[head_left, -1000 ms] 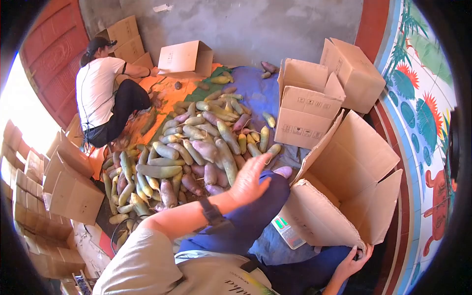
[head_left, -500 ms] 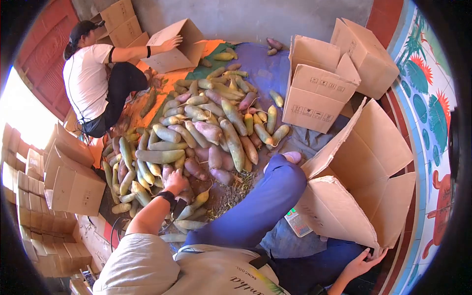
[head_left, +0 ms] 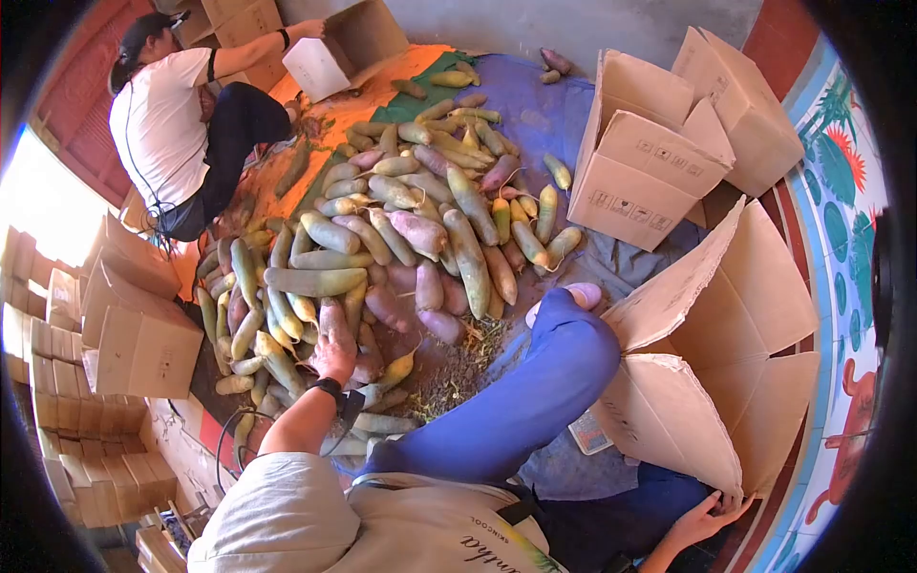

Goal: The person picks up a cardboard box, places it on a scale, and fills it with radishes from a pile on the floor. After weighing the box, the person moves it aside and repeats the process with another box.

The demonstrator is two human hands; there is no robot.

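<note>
A large heap of radishes [head_left: 420, 229], green and purplish-pink, covers the ground sheet in front of me. My left hand [head_left: 333, 355] is at the near side of the heap, its fingers closed round the lower end of a pinkish radish [head_left: 331, 317]. Other radishes lie right beside that hand. Low on the right, my right hand [head_left: 707, 520] grips the near bottom corner of an open cardboard carton [head_left: 669, 406]. This carton leans tilted next to my bent leg, flaps spread; its visible inside is bare cardboard.
Two cartons [head_left: 635, 181] stand at the back right. Across the heap a crouching person [head_left: 162, 124] holds another carton [head_left: 320, 67]. At the left are an open carton [head_left: 148, 349] and stacked flat cardboard [head_left: 86, 430]. A small device [head_left: 589, 432] lies partly under my carton.
My left hand now has its fingers round the pinkish radish and has shifted slightly. The other person's carton has tipped and moved up and back. My right hand stays on the carton corner.
</note>
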